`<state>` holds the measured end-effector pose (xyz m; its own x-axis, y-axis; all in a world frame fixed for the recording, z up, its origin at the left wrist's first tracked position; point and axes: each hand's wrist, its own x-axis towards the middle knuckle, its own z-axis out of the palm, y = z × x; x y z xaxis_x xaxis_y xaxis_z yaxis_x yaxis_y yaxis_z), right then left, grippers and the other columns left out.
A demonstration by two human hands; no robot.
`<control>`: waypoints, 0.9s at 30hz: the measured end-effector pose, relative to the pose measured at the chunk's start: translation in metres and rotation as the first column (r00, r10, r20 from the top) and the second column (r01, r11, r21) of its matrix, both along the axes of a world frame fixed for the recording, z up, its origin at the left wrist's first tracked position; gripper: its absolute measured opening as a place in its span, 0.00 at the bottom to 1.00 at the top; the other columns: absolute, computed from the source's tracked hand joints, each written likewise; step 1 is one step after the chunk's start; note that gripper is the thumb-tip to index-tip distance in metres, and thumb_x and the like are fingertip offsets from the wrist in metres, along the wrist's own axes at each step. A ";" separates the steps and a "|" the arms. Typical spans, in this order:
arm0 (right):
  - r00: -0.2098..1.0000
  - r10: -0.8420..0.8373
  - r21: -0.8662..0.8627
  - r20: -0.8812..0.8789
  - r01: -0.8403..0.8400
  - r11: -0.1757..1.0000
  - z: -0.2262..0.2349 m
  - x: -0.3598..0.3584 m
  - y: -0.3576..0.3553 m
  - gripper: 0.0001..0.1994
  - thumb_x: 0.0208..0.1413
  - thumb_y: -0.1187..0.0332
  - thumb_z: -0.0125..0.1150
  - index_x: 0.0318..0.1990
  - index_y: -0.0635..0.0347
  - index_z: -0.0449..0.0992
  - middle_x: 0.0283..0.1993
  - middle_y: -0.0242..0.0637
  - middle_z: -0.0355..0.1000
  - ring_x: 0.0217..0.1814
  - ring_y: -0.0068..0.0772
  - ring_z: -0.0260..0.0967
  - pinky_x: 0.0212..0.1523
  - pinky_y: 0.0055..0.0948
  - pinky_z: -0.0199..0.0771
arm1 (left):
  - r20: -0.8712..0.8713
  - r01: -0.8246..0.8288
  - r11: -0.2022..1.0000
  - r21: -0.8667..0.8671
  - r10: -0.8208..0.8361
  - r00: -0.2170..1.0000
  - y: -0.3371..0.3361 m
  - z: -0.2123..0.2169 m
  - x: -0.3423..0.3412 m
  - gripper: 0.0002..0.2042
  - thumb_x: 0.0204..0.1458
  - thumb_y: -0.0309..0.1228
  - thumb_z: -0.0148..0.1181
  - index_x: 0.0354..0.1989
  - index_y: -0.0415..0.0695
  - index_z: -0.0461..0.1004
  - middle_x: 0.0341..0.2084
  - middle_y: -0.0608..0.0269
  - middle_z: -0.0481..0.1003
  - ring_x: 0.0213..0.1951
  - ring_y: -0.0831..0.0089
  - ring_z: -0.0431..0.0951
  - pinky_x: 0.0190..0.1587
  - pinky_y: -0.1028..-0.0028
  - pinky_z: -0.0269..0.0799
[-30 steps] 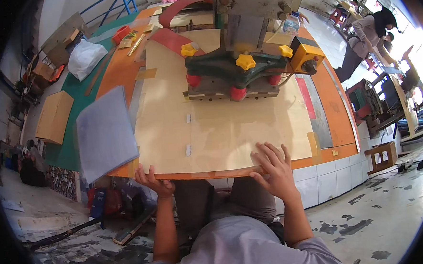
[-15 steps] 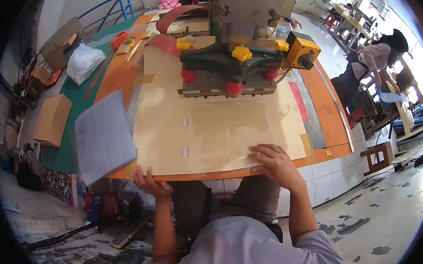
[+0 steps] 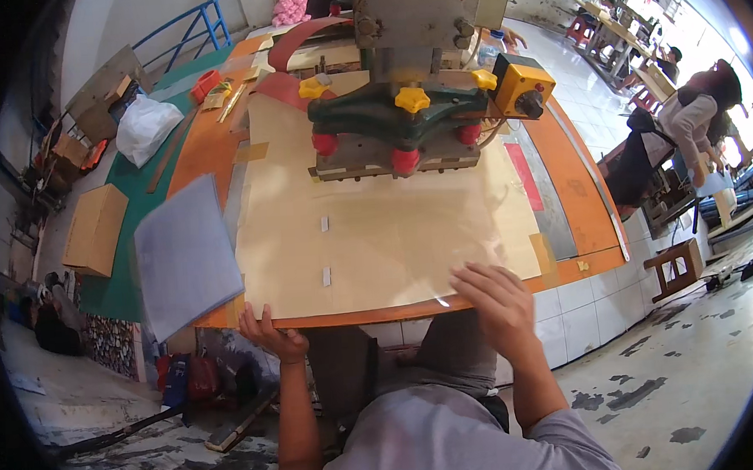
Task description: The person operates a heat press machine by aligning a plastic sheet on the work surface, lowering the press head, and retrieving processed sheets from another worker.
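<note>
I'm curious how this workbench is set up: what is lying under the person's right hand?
The right hand lies flat on a clear plastic sheet spread over the large tan board. The board's patch beneath the palm is hidden.

A large flat sheet [image 3: 385,234] is laid on the table [image 3: 579,199]. The press machine [image 3: 405,123] is positioned at the sheet's far end. A stack of sheets [image 3: 186,253] is placed at the sheet's left, overhanging the table's near edge. A control box [image 3: 522,87] is mounted right of the machine. A bag [image 3: 145,128] is located far left.
</note>
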<state>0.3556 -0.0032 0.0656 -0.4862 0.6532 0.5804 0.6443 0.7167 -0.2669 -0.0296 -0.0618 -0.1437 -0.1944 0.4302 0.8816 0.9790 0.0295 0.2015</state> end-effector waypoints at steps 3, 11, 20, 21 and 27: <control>0.975 -0.133 -0.206 -0.177 0.096 0.974 0.027 0.045 -0.025 0.17 0.52 0.83 0.58 0.47 0.63 0.85 0.50 0.47 0.84 0.53 0.48 0.83 0.54 0.40 0.82 | 0.000 0.011 1.000 0.003 -0.011 1.000 0.000 0.001 -0.001 0.29 0.72 0.54 0.32 0.65 0.42 0.66 0.69 0.40 0.62 0.71 0.40 0.60 0.71 0.36 0.50; 0.722 -0.673 -0.677 -0.158 0.418 0.606 0.051 0.280 -0.107 0.09 0.67 0.76 0.57 0.48 0.64 0.84 0.45 0.36 0.83 0.41 0.28 0.81 0.44 0.26 0.74 | -0.007 0.035 0.999 0.023 -0.035 0.999 0.003 0.013 0.000 0.29 0.72 0.52 0.33 0.65 0.42 0.66 0.70 0.39 0.61 0.70 0.40 0.59 0.70 0.35 0.50; 0.562 -0.827 -0.759 0.026 0.549 0.349 -0.247 0.467 -0.144 0.18 0.58 0.88 0.51 0.51 0.72 0.83 0.47 0.45 0.84 0.43 0.36 0.83 0.47 0.33 0.85 | 0.015 0.047 0.998 -0.029 -0.047 0.999 0.003 0.008 0.002 0.30 0.71 0.52 0.33 0.67 0.41 0.66 0.71 0.40 0.60 0.72 0.42 0.57 0.73 0.37 0.44; 0.526 -0.847 -0.760 0.076 0.580 0.293 -0.271 0.447 -0.143 0.19 0.57 0.88 0.50 0.51 0.71 0.83 0.47 0.46 0.85 0.43 0.35 0.83 0.47 0.32 0.84 | -0.011 0.025 0.999 -0.033 -0.025 1.000 0.000 0.014 0.002 0.30 0.71 0.51 0.32 0.67 0.40 0.66 0.71 0.41 0.60 0.72 0.43 0.57 0.73 0.38 0.44; 0.388 -0.883 -0.590 0.263 0.789 0.171 -0.400 0.343 -0.162 0.18 0.57 0.78 0.56 0.50 0.53 0.88 0.44 0.51 0.84 0.42 0.46 0.83 0.45 0.39 0.81 | -0.073 -0.012 0.998 -0.056 0.008 0.997 -0.011 0.042 -0.003 0.30 0.72 0.51 0.33 0.67 0.40 0.67 0.71 0.41 0.61 0.73 0.44 0.58 0.72 0.38 0.47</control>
<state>0.6990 -0.1653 -0.3342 0.6030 0.7946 -0.0702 0.6885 -0.5629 -0.4572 -0.0322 -0.0732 -0.1019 -0.1350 0.4775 0.8682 0.9907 0.0488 0.1272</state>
